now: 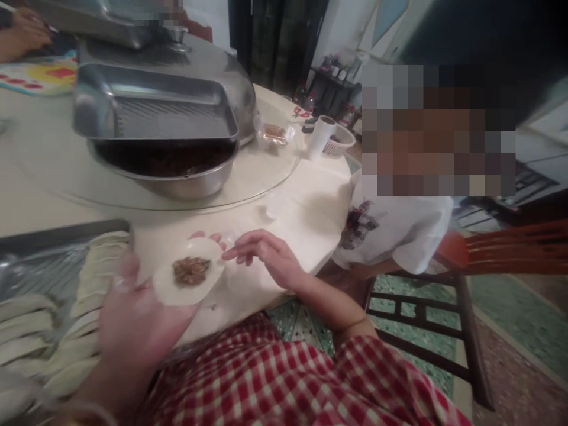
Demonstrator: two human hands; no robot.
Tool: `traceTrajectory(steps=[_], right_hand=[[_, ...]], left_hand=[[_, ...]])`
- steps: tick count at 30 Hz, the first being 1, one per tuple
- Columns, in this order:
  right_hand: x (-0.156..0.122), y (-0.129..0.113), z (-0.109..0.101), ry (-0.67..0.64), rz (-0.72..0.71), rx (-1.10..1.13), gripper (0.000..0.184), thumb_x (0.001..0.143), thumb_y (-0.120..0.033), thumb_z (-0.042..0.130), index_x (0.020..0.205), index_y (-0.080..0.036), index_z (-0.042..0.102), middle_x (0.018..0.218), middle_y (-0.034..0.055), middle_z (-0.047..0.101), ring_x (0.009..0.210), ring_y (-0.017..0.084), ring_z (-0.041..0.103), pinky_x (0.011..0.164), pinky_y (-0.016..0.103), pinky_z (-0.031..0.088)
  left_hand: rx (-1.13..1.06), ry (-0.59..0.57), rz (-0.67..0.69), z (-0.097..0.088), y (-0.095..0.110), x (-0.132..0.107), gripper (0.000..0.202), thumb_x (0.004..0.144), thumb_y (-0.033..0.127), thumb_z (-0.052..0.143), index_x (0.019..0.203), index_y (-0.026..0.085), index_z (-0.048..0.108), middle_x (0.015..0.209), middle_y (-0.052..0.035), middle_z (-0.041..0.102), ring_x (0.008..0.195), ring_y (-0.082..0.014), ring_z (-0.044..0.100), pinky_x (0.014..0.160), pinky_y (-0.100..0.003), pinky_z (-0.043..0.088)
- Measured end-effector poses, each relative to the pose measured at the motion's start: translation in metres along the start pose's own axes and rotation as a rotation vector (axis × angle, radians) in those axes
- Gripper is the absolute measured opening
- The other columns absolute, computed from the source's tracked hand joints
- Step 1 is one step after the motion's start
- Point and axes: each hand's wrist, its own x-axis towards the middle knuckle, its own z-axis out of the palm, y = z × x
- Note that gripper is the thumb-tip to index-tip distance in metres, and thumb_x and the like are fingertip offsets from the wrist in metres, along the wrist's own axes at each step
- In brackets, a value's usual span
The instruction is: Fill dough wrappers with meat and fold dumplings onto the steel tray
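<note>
A round white dumpling wrapper (177, 290) with a lump of brown meat filling (190, 270) lies on the flat palm and fingers of my left hand (133, 319). My right hand (266, 254) hovers just right of the wrapper, fingers spread and loosely curled, fingertips near its right edge, holding nothing. Both hands are above the near edge of the pale round table (306, 219).
A metal tray (57, 236) at the left holds several folded dumplings (26, 331). A steel bowl of dark filling (168, 171) sits under stacked steel trays (155, 106). A seated person in a white shirt (399, 231) is at the right, with a wooden chair (444, 337) beside.
</note>
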Motion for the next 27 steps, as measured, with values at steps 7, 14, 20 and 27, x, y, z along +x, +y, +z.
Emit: traceTrajectory(steps=[7,14,20,27], right_hand=[[0.007,0.004,-0.008,-0.011,0.493,0.508,0.036,0.085,-0.053,0.059,0.103,-0.022,0.060,0.100,0.0073,0.076,0.063,0.010,0.059,0.049,0.019,0.040],[-0.012,0.006,0.001,0.201,-0.192,-0.309,0.029,0.094,-0.032,0.047,0.121,-0.025,0.057,0.118,0.0073,0.071,0.085,0.015,0.064,0.077,0.032,0.054],[-0.026,0.029,0.006,-0.017,-0.769,-0.904,0.049,0.089,-0.019,0.050,0.138,-0.021,0.045,0.116,0.0095,0.072,0.100,0.020,0.065,0.079,0.037,0.053],[-0.026,0.031,0.004,0.244,-0.793,-0.981,0.049,0.084,-0.016,0.061,0.131,-0.024,0.054,0.121,0.0094,0.070,0.108,0.023,0.059,0.087,0.041,0.051]], left_hand=[[0.179,-0.074,0.105,-0.001,-0.008,0.006,0.072,0.091,0.044,0.049,0.151,0.008,0.030,0.124,-0.0235,0.066,0.114,-0.0350,0.064,0.092,-0.050,0.055],[0.173,0.045,0.145,0.004,-0.008,0.006,0.083,0.093,0.050,0.045,0.154,0.006,0.010,0.122,-0.0242,0.067,0.115,-0.0334,0.063,0.103,-0.052,0.047],[0.146,0.104,0.152,0.007,-0.008,0.006,0.075,0.094,0.054,0.040,0.152,0.009,0.024,0.126,-0.0211,0.066,0.119,-0.0329,0.062,0.108,-0.052,0.042],[0.138,0.139,0.145,0.012,-0.013,0.004,0.066,0.093,0.054,0.041,0.147,0.015,0.038,0.120,-0.0163,0.070,0.115,-0.0310,0.065,0.102,-0.049,0.049]])
